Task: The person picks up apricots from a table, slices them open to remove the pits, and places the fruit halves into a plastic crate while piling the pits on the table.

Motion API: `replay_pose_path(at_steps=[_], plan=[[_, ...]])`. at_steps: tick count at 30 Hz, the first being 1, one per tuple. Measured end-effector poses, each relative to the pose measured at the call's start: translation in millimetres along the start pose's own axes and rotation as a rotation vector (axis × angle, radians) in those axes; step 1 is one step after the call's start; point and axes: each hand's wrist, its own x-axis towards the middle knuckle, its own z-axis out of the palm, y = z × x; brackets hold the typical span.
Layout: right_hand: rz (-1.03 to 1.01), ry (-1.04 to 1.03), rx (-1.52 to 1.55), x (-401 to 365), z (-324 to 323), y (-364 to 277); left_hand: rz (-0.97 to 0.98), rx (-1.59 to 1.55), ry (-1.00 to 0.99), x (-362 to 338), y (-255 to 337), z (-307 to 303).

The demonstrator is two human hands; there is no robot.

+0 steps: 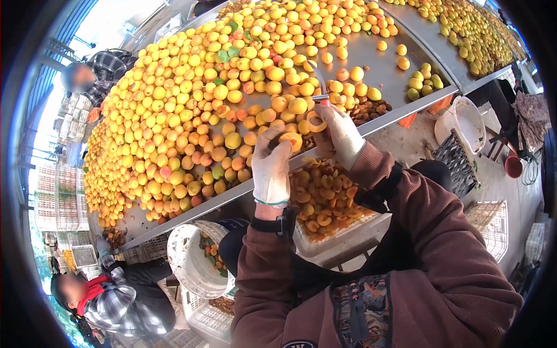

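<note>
My left hand, in a white glove, is closed around an apricot half with its orange cut side showing. A short way to the right, my gloved right hand grips a knife with a curved blade and a red-and-metal handle end, its blade pointing up and away. Another cut apricot piece sits at the fingers of that hand. Below both hands, a white crate holds a heap of apricot halves. Whole apricots cover the metal table beyond my hands.
The metal table's raised edge runs just past my hands. Brown pits lie by it. A white bucket stands at lower left, another bucket at right. One person sits lower left; another is at upper left.
</note>
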Motion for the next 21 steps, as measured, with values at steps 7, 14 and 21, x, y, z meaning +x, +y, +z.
replay_pose_path(at_steps=[7,14,21], plan=[[-0.008,0.051,-0.186,-13.4,5.8,3.7,-0.093,-0.032,0.018,-3.9,8.2,-13.1],[-0.336,0.017,-0.405,5.0,-0.4,31.5,-0.145,0.145,-0.024,-7.6,-9.0,4.6],[-0.179,0.066,-0.422,-9.6,16.7,12.0,-0.166,0.157,-0.017,-9.3,7.8,2.3]])
